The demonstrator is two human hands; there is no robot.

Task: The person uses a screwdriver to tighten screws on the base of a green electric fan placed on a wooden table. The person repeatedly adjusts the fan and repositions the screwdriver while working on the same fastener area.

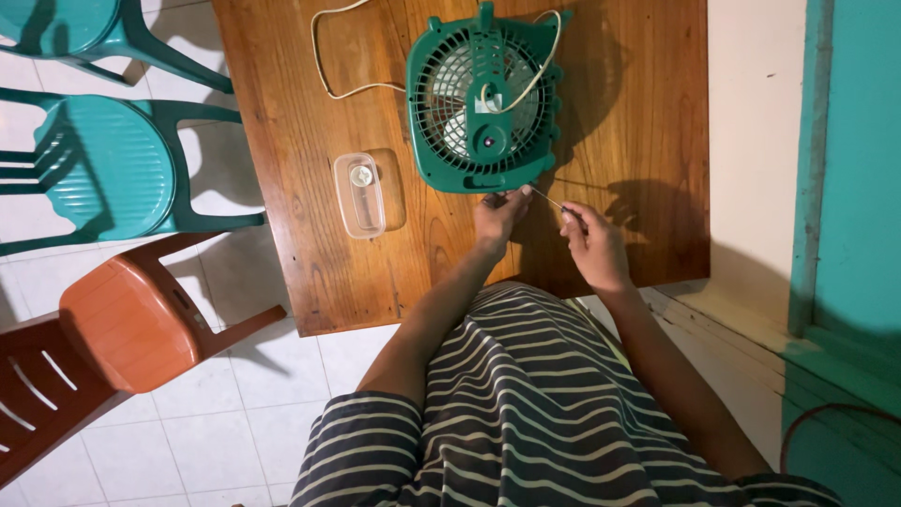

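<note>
A green box fan (pixel 485 103) lies flat on the wooden table (pixel 310 188), its grille facing up. A cream power cord (pixel 330 80) loops over it and across the table. My left hand (pixel 499 214) rests at the fan's near edge, its fingers touching the frame. Just to the right, my right hand (pixel 593 242) grips a thin screwdriver (pixel 547 198), whose tip points at the fan's near corner beside my left fingers.
A clear plastic box (pixel 359 193) with a small round part inside sits on the table left of the fan. Teal plastic chairs (pixel 103 160) and an orange chair (pixel 122 329) stand at the left on white floor tiles. A teal door frame (pixel 845 188) is at the right.
</note>
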